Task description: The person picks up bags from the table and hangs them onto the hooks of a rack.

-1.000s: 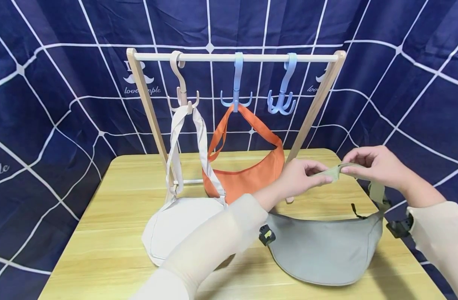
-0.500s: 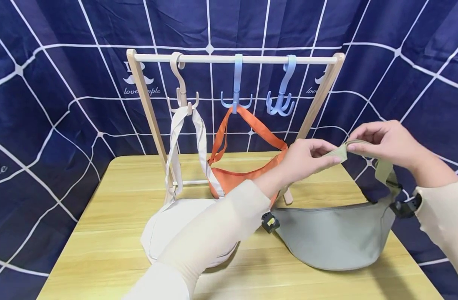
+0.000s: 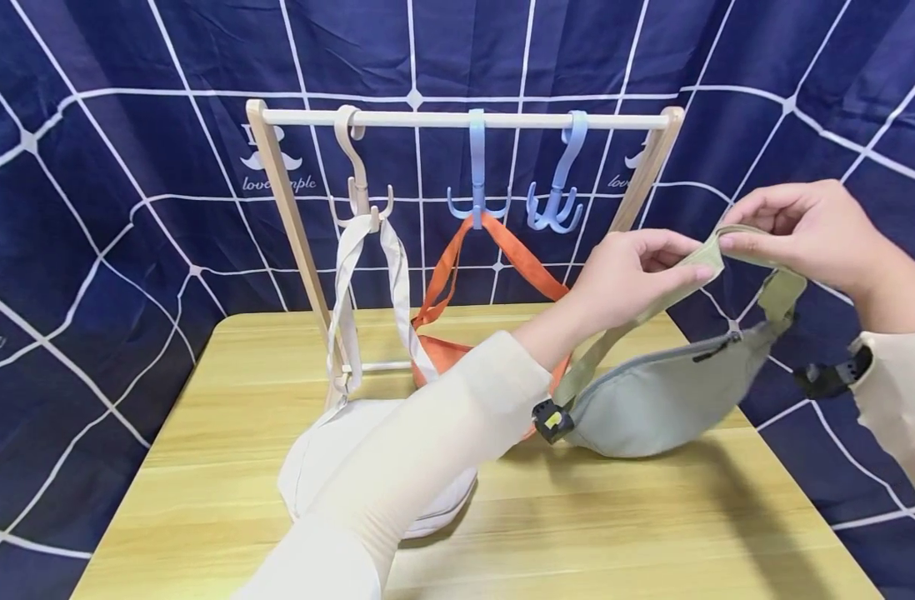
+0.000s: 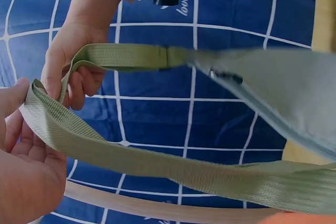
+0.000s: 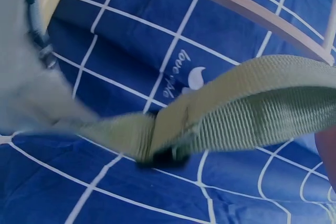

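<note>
Both hands hold up the olive webbing strap (image 3: pixel 716 257) of a grey-green crossbody bag (image 3: pixel 660 408). My left hand (image 3: pixel 630 271) pinches it between thumb and fingers, and beside it my right hand (image 3: pixel 821 237) pinches a neighbouring part. Below them the bag hangs tilted over the right side of the table, its shadow falling on the wood. In the left wrist view the strap (image 4: pixel 121 156) runs in a loop from both hands to the bag (image 4: pixel 283 87). The right wrist view shows a dark slider (image 5: pixel 164 157) on the strap.
A wooden rack (image 3: pixel 465 119) carries a beige hook (image 3: pixel 360 167) with a white bag (image 3: pixel 337 450), a blue hook (image 3: pixel 477 167) with an orange bag (image 3: pixel 442 350), and another blue hook (image 3: pixel 562 175) at right. Patterned navy cloth (image 3: pixel 202 67) surrounds the table (image 3: pixel 202 467).
Both hands have risen and shifted rightward with the strap. The grey-green bag has lifted and tilted, moving away toward the rack. White and orange bags still hang on their hooks.
</note>
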A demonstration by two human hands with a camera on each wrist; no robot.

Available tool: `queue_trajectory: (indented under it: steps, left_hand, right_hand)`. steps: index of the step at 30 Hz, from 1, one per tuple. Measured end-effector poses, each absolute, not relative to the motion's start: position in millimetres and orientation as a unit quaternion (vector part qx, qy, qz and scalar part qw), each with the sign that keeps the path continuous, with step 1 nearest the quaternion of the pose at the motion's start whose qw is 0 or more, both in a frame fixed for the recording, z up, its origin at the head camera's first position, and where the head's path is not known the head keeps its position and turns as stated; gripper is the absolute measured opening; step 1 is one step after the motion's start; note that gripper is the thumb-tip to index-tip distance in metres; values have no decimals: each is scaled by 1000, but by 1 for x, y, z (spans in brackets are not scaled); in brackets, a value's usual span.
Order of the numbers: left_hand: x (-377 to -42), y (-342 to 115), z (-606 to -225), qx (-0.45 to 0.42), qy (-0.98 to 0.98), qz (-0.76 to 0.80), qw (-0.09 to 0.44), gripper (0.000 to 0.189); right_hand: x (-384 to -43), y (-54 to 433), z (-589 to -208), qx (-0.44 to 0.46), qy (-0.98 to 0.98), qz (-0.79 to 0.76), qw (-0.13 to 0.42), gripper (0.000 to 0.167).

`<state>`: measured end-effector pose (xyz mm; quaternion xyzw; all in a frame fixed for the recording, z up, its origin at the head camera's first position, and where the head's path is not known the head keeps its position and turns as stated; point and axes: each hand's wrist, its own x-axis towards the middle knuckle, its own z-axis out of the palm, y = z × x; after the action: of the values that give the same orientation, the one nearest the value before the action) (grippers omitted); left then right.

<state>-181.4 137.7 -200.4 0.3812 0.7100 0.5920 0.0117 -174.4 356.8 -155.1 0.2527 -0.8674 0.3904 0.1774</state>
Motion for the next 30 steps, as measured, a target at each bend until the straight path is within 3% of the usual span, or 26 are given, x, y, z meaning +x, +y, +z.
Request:
queue_trajectory:
  steps: [20, 30]
  left_hand:
    - [-202, 103, -176, 381, 700, 603, -18, 25]
    - [-222, 89, -173, 331, 719, 609, -48, 23]
  right_hand:
    - [-193, 325, -148, 243, -843, 443, 187, 15]
    - [-214, 303, -146, 214, -855, 430, 197, 9]
